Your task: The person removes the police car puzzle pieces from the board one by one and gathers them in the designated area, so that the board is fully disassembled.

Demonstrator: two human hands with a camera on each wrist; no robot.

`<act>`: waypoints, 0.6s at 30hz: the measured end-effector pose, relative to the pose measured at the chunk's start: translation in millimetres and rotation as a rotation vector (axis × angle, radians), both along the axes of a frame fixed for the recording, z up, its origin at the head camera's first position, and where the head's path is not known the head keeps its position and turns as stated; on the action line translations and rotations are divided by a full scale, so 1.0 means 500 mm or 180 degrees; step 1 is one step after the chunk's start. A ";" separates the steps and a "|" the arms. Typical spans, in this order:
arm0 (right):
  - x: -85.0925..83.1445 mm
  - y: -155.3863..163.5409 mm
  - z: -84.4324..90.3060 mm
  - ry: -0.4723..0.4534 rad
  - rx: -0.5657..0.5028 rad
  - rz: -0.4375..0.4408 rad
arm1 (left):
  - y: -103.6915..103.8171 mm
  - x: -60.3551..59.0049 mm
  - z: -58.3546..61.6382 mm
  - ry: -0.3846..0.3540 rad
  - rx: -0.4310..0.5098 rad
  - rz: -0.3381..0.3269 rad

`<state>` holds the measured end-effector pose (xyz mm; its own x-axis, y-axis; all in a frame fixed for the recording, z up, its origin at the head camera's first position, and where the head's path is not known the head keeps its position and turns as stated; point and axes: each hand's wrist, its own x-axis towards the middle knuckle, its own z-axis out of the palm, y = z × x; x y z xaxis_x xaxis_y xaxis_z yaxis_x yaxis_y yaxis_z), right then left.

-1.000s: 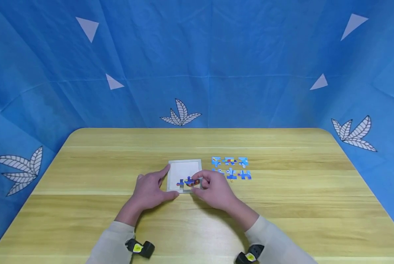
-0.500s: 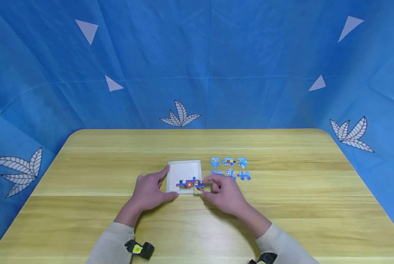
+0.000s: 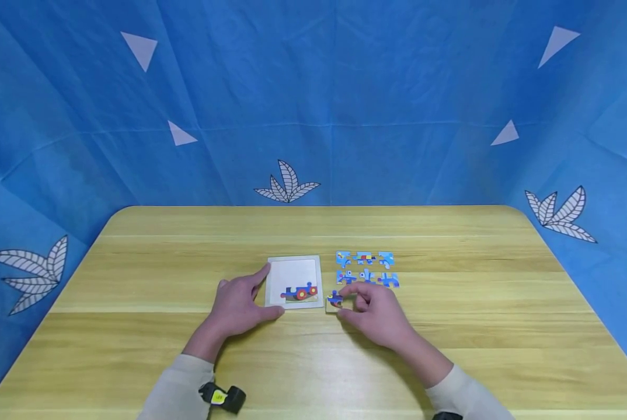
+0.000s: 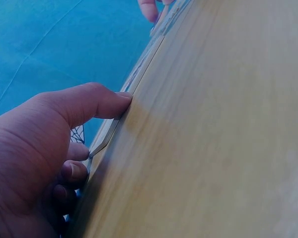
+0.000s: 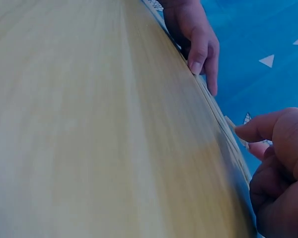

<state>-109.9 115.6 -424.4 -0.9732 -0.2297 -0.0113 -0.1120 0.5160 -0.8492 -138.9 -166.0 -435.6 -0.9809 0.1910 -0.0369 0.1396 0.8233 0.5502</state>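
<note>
The right hand [image 3: 379, 312] pinches one puzzle piece [image 3: 335, 300] between its thumb and fingers. A moment ago this piece sat at the right end of the bottom row in the white puzzle tray [image 3: 293, 282]. Now it is out of the tray and down on the wooden table [image 3: 450, 326], just beside the tray's right bottom corner. So the hand has pulled it out to the right.

The left hand [image 3: 238, 303] has not moved. It lies flat with fingers spread, pressing on the tray's left edge and near corner to keep it from sliding. In the left wrist view the thumb [image 4: 97, 99] touches the tray's thin edge.

Inside the tray only two joined pieces [image 3: 299, 292] are left, at the bottom. Six loose pieces [image 3: 366, 268] lie in two neat rows on the table, to the right of the tray and just behind the right hand.

It looks like the puzzle is being taken apart bit by bit, and this piece may go with the loose ones.
</note>
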 end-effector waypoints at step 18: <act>-0.010 0.039 -0.004 0.0232 0.0287 0.0081 | 0.001 0.001 0.001 -0.0013 -0.0007 0.0006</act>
